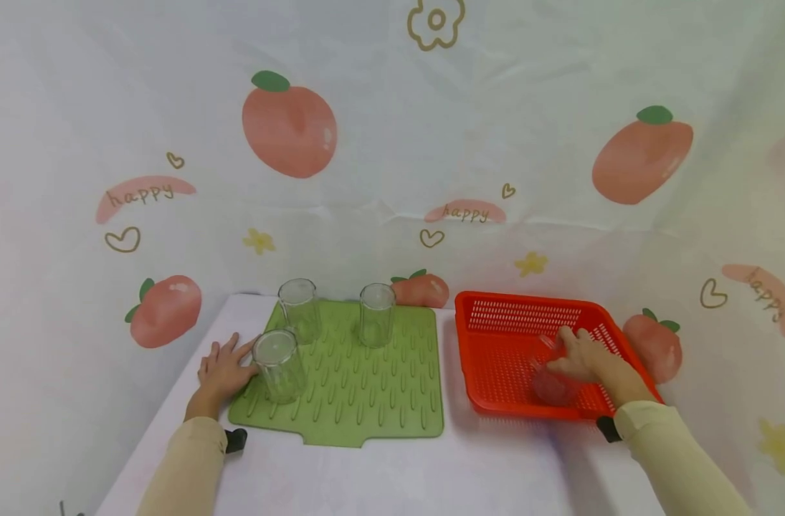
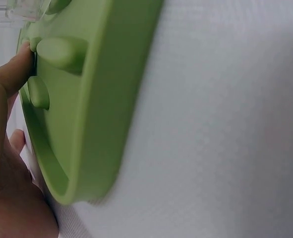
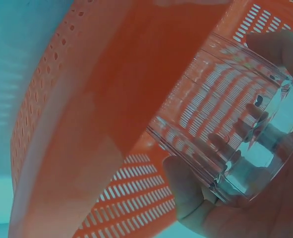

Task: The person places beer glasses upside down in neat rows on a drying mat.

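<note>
In the head view my right hand is inside the red basket. It grips a clear glass round its thick base, with thumb and fingers on opposite sides in the right wrist view. Blurred in the head view, the glass overlaps the basket's front wall. My left hand rests at the left edge of a green drying mat, fingers spread; one fingertip touches the mat in the left wrist view. Right beside those fingers, a glass stands upside down on the mat.
Two more upturned glasses stand towards the back of the mat, one glass at the left and another glass near the middle. A white cloth covers the table. Behind it hangs a fruit-printed curtain.
</note>
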Motion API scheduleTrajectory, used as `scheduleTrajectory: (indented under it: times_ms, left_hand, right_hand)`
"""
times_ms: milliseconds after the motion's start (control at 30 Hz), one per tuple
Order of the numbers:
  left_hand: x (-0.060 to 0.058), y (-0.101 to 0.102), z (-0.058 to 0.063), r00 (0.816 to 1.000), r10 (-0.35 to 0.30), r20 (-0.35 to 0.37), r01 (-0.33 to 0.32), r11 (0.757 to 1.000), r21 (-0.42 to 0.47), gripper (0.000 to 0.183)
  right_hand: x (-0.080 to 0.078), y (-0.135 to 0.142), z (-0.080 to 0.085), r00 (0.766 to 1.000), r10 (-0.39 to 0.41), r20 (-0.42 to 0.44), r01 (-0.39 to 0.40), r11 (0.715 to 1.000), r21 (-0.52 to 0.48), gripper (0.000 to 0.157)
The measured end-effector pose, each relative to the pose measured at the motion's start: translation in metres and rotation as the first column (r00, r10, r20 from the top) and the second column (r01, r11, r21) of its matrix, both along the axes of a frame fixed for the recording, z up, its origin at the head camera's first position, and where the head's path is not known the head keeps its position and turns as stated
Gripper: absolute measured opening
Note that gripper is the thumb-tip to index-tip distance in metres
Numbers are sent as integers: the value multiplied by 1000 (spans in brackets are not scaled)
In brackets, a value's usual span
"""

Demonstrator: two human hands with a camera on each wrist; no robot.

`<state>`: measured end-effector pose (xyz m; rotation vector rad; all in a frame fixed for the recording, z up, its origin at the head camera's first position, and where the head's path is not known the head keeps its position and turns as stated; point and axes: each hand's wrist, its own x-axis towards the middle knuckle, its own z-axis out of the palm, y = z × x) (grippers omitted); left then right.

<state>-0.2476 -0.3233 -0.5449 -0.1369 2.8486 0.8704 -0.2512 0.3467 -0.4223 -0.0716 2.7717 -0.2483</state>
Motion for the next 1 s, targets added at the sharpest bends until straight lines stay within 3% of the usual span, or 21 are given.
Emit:
scheduleTrajectory:
  times_ms: [167,433,633,1000]
  left_hand:
    - [1,-1,2,1000,2,-5,-2,1000,5,68]
    - [2,5,7,1000,8,28,-8,1000,7,68]
    - [2,6,8,1000,11,25,-11,1000,1,67]
    - [5,7,9,999,34,6,-34,999,14,67]
  right_hand:
    - [0,-4,2,1000,-23,14,23,999,-27,64]
    - [1,-3,12,999,44,-10,-44,998,-36,54]
    - [2,-2,14,992,109,-61,-111,994,-23,50]
    - [3,-8,29,978,136,-158,-149,986,-72,48]
